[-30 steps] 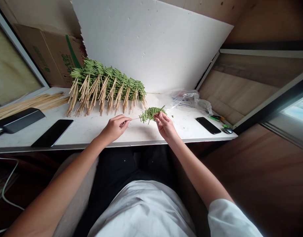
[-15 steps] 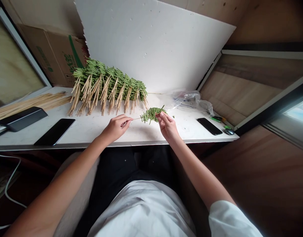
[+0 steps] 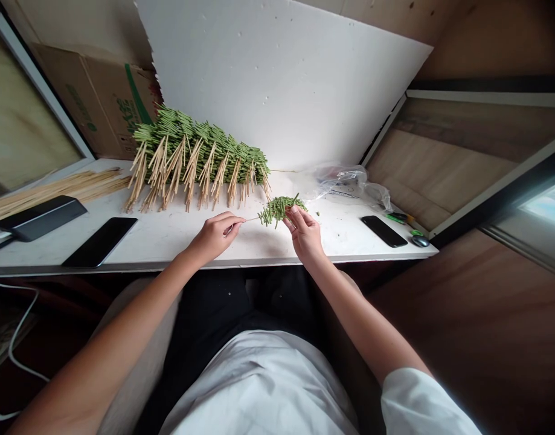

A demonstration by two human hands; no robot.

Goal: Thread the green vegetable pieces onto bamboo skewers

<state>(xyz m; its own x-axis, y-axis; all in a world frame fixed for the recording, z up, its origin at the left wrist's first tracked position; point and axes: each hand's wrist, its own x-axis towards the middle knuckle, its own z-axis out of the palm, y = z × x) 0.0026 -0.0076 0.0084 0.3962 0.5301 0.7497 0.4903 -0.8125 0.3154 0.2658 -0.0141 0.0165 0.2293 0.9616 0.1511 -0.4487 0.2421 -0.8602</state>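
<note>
Your left hand (image 3: 218, 237) pinches a thin stick (image 3: 252, 220); its nine o'clock end hides in your fingers, its three o'clock end is lost among small green pieces (image 3: 273, 212). Your right hand (image 3: 306, 234) covers part of those, thumb and fingertips narrowly spaced; I cannot tell whether they grip one. At eleven o'clock from your hands, stacked green rows (image 3: 200, 136) with protruding sticks (image 3: 191, 172) overlap; at one o'clock, a crumpled clear bag (image 3: 345, 176) has indistinct contents
</note>
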